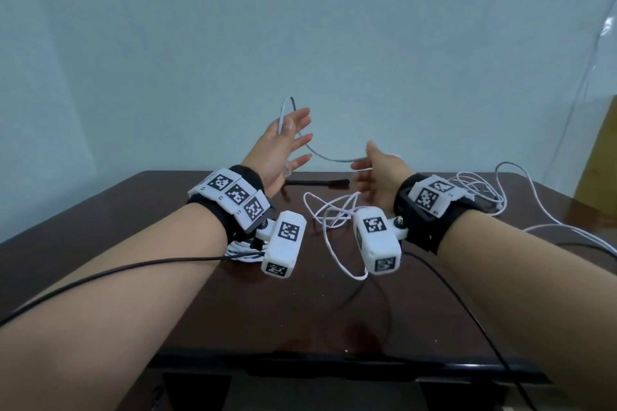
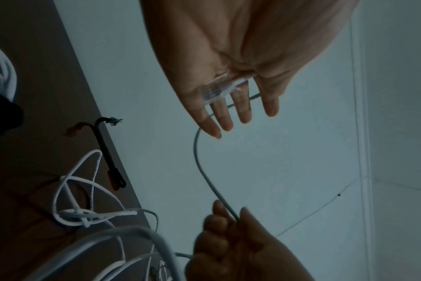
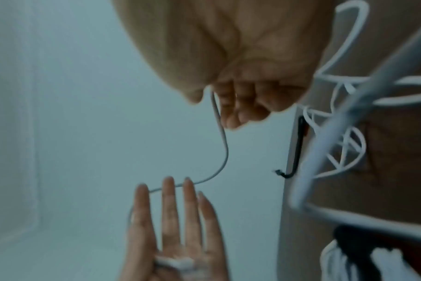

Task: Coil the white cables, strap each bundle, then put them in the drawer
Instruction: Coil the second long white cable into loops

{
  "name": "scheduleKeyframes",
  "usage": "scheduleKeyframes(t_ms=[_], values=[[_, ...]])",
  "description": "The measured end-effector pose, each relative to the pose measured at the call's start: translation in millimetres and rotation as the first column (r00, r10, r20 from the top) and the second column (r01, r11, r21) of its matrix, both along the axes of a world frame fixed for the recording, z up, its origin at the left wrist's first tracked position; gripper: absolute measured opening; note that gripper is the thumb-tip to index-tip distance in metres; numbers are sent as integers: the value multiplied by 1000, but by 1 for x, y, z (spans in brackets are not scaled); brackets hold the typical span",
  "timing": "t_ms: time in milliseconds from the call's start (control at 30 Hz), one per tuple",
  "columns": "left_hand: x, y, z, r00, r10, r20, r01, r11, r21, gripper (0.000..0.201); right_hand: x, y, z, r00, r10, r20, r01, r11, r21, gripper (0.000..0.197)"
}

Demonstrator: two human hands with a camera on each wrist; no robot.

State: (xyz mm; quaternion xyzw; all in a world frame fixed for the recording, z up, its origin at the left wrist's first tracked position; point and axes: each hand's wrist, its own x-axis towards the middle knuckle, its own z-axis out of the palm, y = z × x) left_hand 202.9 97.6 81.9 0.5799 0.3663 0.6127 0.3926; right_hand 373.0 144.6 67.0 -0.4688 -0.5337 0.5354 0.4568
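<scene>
So the dark wooden table [image 1: 334, 294] takes up most of the head view, pushed against a pale blue-grey wall [image 1: 300, 27], and its near edge drops into something dark underneath that might be the drawer, but it's cut off and I can't tell whether anything sits in it. Both forearms wear black wrist straps with white marker blocks. Loose white cables [image 1: 337, 210] lie tangled in the middle of the tabletop, and more loops trail off to the right side [image 1: 484, 190]; a coiled white bundle [image 1: 238, 248] peeks out under the left wrist rig, mostly hidden. A black strap [image 1: 317, 182] lies flat near the table's far edge, and the left wrist view shows its frayed end hanging over that edge, which the head view doesn't. The left hand [image 1: 283, 147] is raised above the table with fingers straight and spread, and the grey-white cable being coiled [image 1: 320, 154] arches behind them. Only the wrist views show a clear plastic connector [image 2: 216, 91] lying against the left palm, apparently pinned by the thumb, though that bit is blurry. The right hand [image 1: 379, 173] has its fingers curled, pinching the same cable between thumb and fingertips [image 2: 219, 211], so the cable hangs in a slack curve between the hands.
</scene>
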Motion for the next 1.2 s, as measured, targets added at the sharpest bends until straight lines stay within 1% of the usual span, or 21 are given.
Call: scheduleKeyframes(t_ms=[33,67,100,133,200,233,267,333,400,433,467,533,600,667,700,767,867,933,1000,1100,1200], values=[[0,0,0,1000,3,-13,-3,1000,4,33,0,-1,4,999,-2,-42,2,1000,-9,46],[1,1,1,999,10,-32,-10,1000,9,32,0,0,6,1000,26,-9,-26,999,19,44],[3,2,1,999,15,-51,-15,1000,12,32,-2,-1,7,992,66,104,-75,993,86,41],[4,4,-1,996,25,-80,-24,1000,16,31,-4,-4,9,959,92,268,-142,974,175,39],[9,6,-2,990,35,-139,-35,999,8,32,-9,-13,13,836,113,538,-314,901,299,37],[13,7,-4,987,31,-155,-33,999,-13,33,-11,-18,15,795,135,592,-381,870,314,37],[17,6,-6,986,27,-162,-35,998,-49,35,-13,-22,18,780,172,602,-427,850,310,38],[25,4,-10,982,25,-188,-53,988,-144,40,-15,-26,22,768,247,591,-480,833,276,44],[27,6,-15,962,19,-272,-81,973,-218,56,-13,-27,25,762,276,586,-484,844,231,49],[26,7,-16,954,4,-300,-80,967,-241,65,-11,-27,26,764,232,602,-450,860,240,50],[24,8,-17,953,-17,-301,-65,963,-261,69,-8,-27,28,765,141,628,-392,876,280,51],[21,8,-18,967,-82,-240,2,949,-316,70,-2,-23,29,750,-99,653,-244,877,413,53],[17,5,-17,975,-162,-150,95,923,-374,65,6,-17,25,749,-296,593,-99,835,541,52],[16,4,-17,969,-242,-51,204,898,-389,62,12,-13,18,810,-345,474,-35,778,627,46],[17,3,-17,960,-278,-2,257,889,-380,62,13,-10,15,839,-326,436,-42,761,648,46],[21,2,-17,935,-340,98,352,867,-352,65,14,-6,9,868,-216,447,-131,769,626,56],[26,1,-13,883,-401,244,464,827,-319,71,12,-7,4,863,36,503,-303,834,460,50],[26,0,-9,856,-430,288,507,805,-308,70,13,-5,2,887,125,445,-313,871,378,53],[24,0,-7,841,-442,312,529,794,-301,65,14,-3,1,913,140,384,-289,884,366,53],[21,1,-7,847,-396,355,504,811,-298,59,14,0,0,941,133,313,-264,865,427,49],[20,5,-11,872,-316,373,436,848,-300,52,12,1,4,966,20,258,-146,863,483,48]])
